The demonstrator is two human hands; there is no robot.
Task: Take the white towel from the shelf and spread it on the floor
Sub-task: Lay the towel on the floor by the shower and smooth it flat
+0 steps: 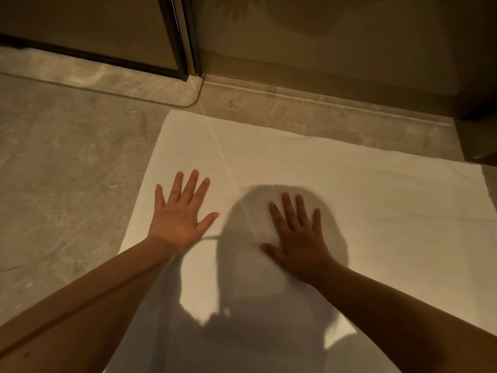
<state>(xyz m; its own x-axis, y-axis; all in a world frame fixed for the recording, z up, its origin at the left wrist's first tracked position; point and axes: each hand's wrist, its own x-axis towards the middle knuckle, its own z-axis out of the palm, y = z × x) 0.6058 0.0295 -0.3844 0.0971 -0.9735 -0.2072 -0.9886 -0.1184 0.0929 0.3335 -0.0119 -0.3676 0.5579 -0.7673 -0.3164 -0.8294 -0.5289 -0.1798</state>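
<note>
The white towel point(336, 170) lies flat and unfolded on the grey stone floor point(67, 162), filling the middle and right of the view. A fold crease runs down it from the far left corner. My left hand point(180, 211) rests palm down on the towel near its left edge, fingers apart. My right hand point(298, 235) presses flat on the towel's middle, fingers apart, inside the shadow of my head. Neither hand holds anything. The towel's near edge is hidden below the frame.
A dark-framed glass door point(177, 36) and its raised stone threshold point(94, 74) stand at the back left. A wall with a low skirting point(322, 98) runs along the back right. A dark object point(478, 109) stands at the far right edge.
</note>
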